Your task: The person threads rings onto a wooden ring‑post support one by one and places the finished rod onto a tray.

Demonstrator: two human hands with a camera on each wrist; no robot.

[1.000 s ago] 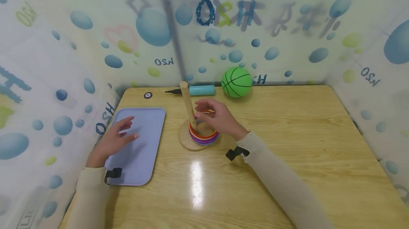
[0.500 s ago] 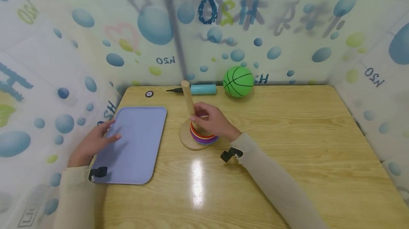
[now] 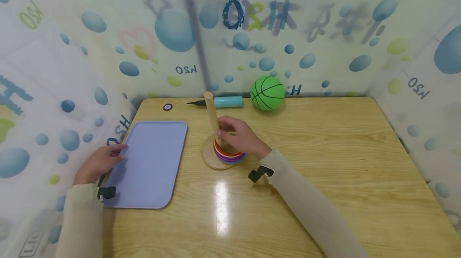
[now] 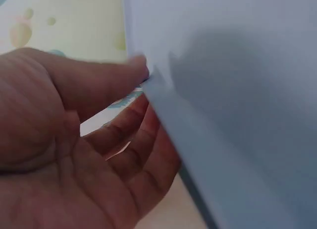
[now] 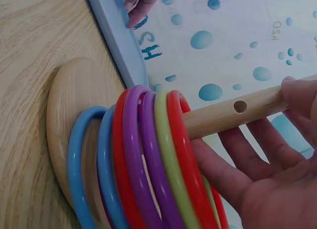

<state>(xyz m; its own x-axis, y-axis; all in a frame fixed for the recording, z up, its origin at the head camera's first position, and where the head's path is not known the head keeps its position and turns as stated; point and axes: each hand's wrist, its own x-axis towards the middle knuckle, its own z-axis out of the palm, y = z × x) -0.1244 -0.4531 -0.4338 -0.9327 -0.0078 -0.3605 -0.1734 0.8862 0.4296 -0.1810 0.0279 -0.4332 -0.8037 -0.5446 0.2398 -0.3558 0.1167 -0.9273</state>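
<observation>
At the left edge of a light-blue tray (image 3: 155, 162), my left hand (image 3: 99, 163) pinches the rim. In the left wrist view its thumb (image 4: 106, 83) lies at the rim and the fingers go under the edge. My right hand (image 3: 243, 136) holds the upright post (image 3: 211, 110) of a wooden ring stand, thumb on one side and fingers behind. Several coloured rings (image 5: 131, 154), in red, purple, blue and yellow-green, hang round the post above the round base (image 5: 74, 105). The fingers of the right hand hide part of the rings in the head view.
Along the back edge lie a turquoise cylinder with a black pointed nozzle (image 3: 228, 102) and a green ball (image 3: 267, 93) with black lines. A small round black-and-white disc (image 3: 167, 107) is behind the tray. Patterned walls enclose the wooden table (image 3: 324, 142).
My left hand has moved left and down from above the tray to its left rim and taken hold there. My right hand has lowered onto the post and grips it.
</observation>
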